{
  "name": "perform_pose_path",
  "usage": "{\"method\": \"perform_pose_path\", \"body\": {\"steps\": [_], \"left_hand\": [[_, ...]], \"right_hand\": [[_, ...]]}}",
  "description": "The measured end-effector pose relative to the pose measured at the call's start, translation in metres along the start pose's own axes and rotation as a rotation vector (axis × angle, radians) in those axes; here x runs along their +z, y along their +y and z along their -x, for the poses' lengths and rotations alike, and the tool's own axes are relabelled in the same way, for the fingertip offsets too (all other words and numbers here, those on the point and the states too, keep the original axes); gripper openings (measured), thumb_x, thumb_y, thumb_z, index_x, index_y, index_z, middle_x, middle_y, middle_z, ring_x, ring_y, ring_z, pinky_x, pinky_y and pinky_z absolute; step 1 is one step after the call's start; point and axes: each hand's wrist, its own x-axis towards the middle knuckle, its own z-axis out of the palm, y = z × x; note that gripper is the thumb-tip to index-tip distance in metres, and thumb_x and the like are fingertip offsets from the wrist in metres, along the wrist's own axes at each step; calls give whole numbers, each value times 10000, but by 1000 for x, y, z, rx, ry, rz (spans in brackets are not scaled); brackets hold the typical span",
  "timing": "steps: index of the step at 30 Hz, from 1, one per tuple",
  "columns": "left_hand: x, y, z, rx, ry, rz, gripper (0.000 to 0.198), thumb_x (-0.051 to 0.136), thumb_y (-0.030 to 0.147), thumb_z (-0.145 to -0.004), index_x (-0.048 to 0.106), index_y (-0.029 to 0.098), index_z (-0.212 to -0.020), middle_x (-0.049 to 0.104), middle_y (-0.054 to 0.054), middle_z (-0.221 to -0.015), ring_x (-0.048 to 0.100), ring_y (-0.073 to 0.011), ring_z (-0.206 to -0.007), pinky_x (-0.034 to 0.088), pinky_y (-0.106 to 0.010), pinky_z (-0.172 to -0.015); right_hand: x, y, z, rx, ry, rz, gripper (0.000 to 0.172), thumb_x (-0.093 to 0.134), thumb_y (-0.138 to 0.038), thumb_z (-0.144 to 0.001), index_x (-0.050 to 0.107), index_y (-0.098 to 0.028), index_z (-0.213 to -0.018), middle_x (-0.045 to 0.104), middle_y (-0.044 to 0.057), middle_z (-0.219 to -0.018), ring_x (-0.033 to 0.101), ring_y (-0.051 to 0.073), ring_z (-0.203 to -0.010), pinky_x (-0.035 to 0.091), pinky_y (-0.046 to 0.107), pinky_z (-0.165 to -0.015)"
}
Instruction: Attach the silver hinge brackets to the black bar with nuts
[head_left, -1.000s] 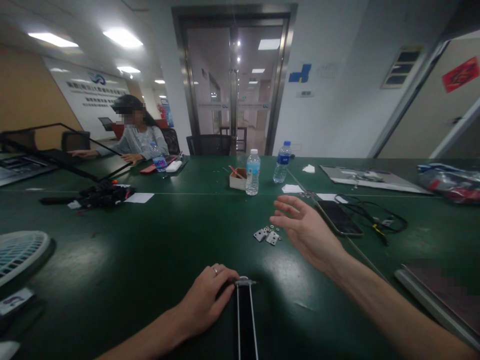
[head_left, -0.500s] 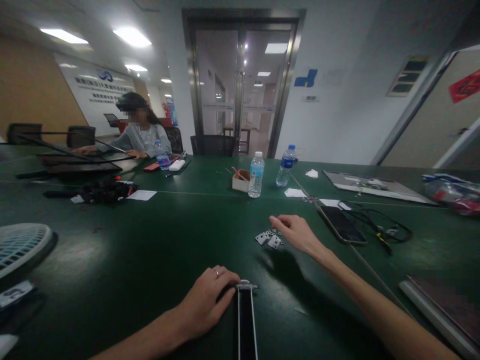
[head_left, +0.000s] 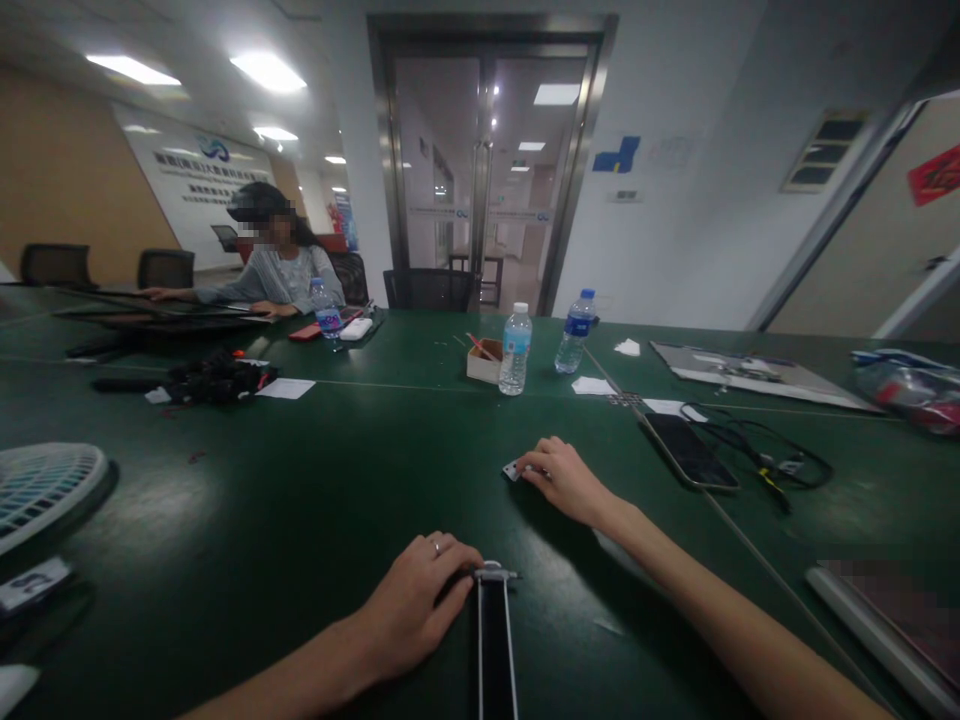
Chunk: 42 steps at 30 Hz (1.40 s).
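Observation:
My left hand (head_left: 420,605), with a ring on one finger, is closed at the far end of a long black bar with silver edges (head_left: 496,650), which runs toward me. A thin metal crosspiece (head_left: 496,575) sits across that end, beside my fingertips. Farther off to the right, my right hand (head_left: 562,478) reaches down over small parts on the table, its fingers bent together. A small metal plate with holes (head_left: 511,470) shows at its fingertips. The other small parts are hidden under the hand, and what the fingers pinch, if anything, is out of sight.
Two water bottles (head_left: 515,348) and a small open box (head_left: 484,362) stand beyond my right hand. To the right lie a phone (head_left: 690,450), a black cable (head_left: 795,450) and a notebook (head_left: 885,630). At left are a racket (head_left: 49,490) and a seated person (head_left: 281,265).
My right hand has lowered and shifted slightly left onto the small plates and nuts, covering most of them. The left hand stays at the bar. Across the table, the person's dark frame has tipped down flatter.

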Motion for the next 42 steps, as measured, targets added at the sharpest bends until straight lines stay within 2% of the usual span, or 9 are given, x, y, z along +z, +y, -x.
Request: {"method": "perform_pose_path", "body": {"steps": [5,12,17,22,27,30,34,38,42], "left_hand": [[0,0,1,-3,7,13,240,427,153,-914,572,220,-1093,599,-42,-1053,543,-201,-934,443,-351,-844],[1,-1,1,0,3,16,249,440,135,-908,573,220,-1100,599,-42,-1060,541,-204,-934,446,-348,-824],[1,0,1,-9,-5,16,241,442,142,-912,575,214,-1100,596,-44,-1050,540,-203,-930,445,-349,-826],[1,-2,2,-17,-13,23,247,446,147,-918,573,225,-1115,589,-36,-1061,534,-204,-943,446,-344,-816],[1,-4,2,-17,-17,37,250,445,153,-921,571,239,-1118,587,-27,-1071,533,-202,-946,449,-335,-812],[2,-4,2,-21,-1,36,242,447,153,-918,577,239,-1104,592,-25,-1056,538,-202,-940,450,-335,-815],[3,-5,2,-16,-4,30,243,447,161,-919,572,237,-1114,591,-27,-1071,537,-202,-952,451,-334,-826],[3,-6,2,-11,-11,25,241,439,162,-919,571,233,-1107,594,-27,-1058,537,-198,-940,449,-334,-826],[2,-5,1,-8,-19,20,243,435,158,-920,569,224,-1112,592,-35,-1070,535,-201,-945,448,-337,-825]], "right_hand": [[-6,7,2,-3,88,-60,286,497,-223,-894,606,-200,-1158,523,83,-1041,507,197,-962,426,324,-844],[-25,22,5,3,-172,61,232,519,-173,-848,689,-204,-1002,561,85,-984,528,215,-947,427,317,-830],[-31,21,3,-14,-82,-5,195,504,-206,-870,679,-189,-954,563,73,-961,531,197,-942,420,304,-835],[-47,35,0,145,77,71,202,494,-199,-861,670,-145,-944,595,91,-938,543,202,-913,412,296,-818],[-43,58,6,308,-29,239,221,492,-142,-815,688,-124,-914,625,115,-916,565,222,-880,405,284,-753],[-39,62,8,355,-87,283,223,489,-124,-802,683,-129,-912,631,116,-922,575,228,-898,405,274,-731],[-41,50,7,251,-88,234,250,532,-203,-827,641,-133,-1041,613,123,-968,583,223,-874,421,290,-753],[-44,29,6,23,-229,108,198,581,-220,-818,666,-196,-995,611,76,-940,591,196,-846,434,279,-759],[-41,21,7,-38,-293,86,208,606,-194,-802,684,-223,-993,603,70,-994,592,206,-901,443,294,-794]]}}
